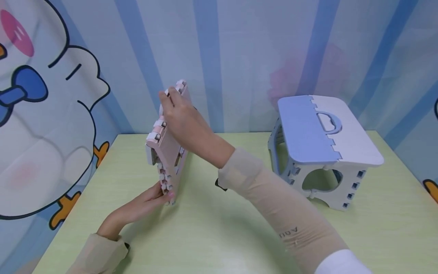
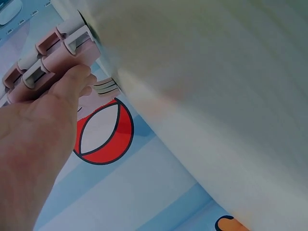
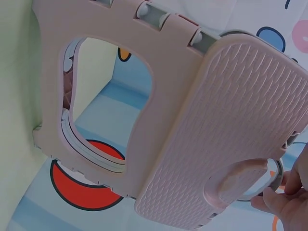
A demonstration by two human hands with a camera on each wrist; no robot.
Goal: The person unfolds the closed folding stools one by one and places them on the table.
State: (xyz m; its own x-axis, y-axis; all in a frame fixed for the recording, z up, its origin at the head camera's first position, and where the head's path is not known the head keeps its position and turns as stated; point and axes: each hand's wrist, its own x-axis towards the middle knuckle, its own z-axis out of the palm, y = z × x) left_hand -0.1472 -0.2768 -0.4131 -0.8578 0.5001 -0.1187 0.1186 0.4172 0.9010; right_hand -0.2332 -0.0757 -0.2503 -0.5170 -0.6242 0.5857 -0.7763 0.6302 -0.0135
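Note:
A pink and white folding step stool (image 1: 172,156) is held on edge over the left part of the table, its panels mostly folded together. At its lower corner my left hand (image 1: 148,199) grips the hinged edge; the left wrist view shows the thumb against the pink and white hinge knuckles (image 2: 67,57). My right hand (image 1: 184,118) holds the upper edge. In the right wrist view, the right fingertips (image 3: 269,199) pinch the rim beside the handle opening, close to the pink handle (image 3: 240,175). A side leg panel (image 3: 166,62) with a large cutout angles away from the textured top.
A blue and white folding step stool (image 1: 304,129) stands unfolded at the right of the pale green table (image 1: 219,236). Behind the table hangs a blue striped cloth (image 1: 236,68) with cartoon figures.

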